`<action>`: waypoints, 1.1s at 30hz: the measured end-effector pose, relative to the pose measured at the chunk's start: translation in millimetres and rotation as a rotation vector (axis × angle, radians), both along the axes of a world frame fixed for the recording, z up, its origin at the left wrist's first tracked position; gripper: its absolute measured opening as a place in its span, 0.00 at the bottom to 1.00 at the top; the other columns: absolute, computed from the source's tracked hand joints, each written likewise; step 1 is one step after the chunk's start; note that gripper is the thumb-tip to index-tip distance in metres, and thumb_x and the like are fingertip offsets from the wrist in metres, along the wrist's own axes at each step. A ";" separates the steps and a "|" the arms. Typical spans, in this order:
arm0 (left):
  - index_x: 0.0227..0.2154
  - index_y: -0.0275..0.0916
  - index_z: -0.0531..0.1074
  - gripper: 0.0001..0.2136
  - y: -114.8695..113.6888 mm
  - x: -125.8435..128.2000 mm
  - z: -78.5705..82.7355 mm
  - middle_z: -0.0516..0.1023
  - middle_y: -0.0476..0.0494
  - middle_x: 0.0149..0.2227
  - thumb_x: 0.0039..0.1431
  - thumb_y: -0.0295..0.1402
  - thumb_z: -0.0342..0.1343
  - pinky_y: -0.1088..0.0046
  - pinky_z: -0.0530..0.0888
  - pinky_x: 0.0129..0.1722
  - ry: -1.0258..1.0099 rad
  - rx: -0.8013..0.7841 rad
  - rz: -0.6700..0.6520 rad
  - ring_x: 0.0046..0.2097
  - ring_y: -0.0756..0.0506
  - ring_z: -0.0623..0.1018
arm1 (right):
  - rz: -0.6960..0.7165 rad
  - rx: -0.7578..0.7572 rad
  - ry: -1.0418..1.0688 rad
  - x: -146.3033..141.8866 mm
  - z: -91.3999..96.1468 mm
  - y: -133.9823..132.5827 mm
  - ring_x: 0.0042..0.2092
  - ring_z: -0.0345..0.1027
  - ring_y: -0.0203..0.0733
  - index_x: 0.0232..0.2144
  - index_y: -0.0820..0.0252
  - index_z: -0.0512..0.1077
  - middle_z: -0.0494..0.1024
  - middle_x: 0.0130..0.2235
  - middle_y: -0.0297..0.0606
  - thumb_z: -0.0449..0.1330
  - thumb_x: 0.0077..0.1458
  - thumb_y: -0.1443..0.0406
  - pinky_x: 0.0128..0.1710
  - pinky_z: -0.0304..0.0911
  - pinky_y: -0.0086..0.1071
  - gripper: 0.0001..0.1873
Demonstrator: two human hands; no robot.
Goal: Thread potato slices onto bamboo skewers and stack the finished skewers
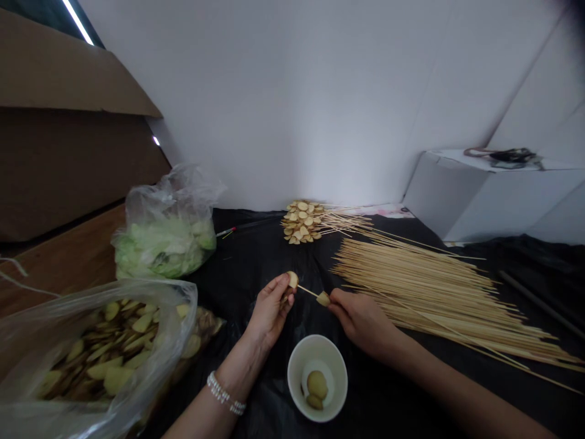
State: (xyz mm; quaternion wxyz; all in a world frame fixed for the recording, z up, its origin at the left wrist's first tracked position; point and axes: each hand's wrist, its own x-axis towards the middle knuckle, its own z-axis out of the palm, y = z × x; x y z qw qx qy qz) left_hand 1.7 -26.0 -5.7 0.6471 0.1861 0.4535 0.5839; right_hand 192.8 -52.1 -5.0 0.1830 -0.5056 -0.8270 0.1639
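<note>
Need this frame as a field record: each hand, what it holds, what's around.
left hand: pinches potato slice at the skewer's tip
right hand: grips skewer, threaded slice on it
bowl: white, slices inside, near the hands
left: bag of slices; bag of greens
right: bare skewers
back: loaded skewers
surface: black sheet

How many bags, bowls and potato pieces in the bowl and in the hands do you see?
Plastic bags: 2 (potato bag, greens bag)
White bowl: 1
Pieces in the bowl: 2
Pieces at the hands: 2 (tip slice in the left hand; second slice on the stick held by the right hand)
Total: 7
</note>
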 end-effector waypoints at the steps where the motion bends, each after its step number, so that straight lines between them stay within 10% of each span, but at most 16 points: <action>1: 0.29 0.33 0.74 0.02 0.1 0.1 0.1 0.74 0.48 0.24 0.52 0.25 0.60 0.87 0.71 0.21 -0.002 -0.002 0.002 0.23 0.56 0.73 | -0.001 0.000 0.002 -0.1 0.1 -0.1 0.31 0.66 0.37 0.29 0.58 0.62 0.72 0.29 0.35 0.47 0.60 0.65 0.31 0.51 0.28 0.08; 33: 0.31 0.33 0.74 0.04 0.7 -0.5 -0.7 0.77 0.44 0.29 0.53 0.28 0.59 0.84 0.72 0.21 -0.027 -0.034 -0.056 0.26 0.54 0.76 | 0.006 0.025 -0.030 -3.7 -4.5 -1.2 0.33 0.67 0.38 0.30 0.58 0.63 0.74 0.30 0.36 0.47 0.61 0.65 0.31 0.51 0.28 0.08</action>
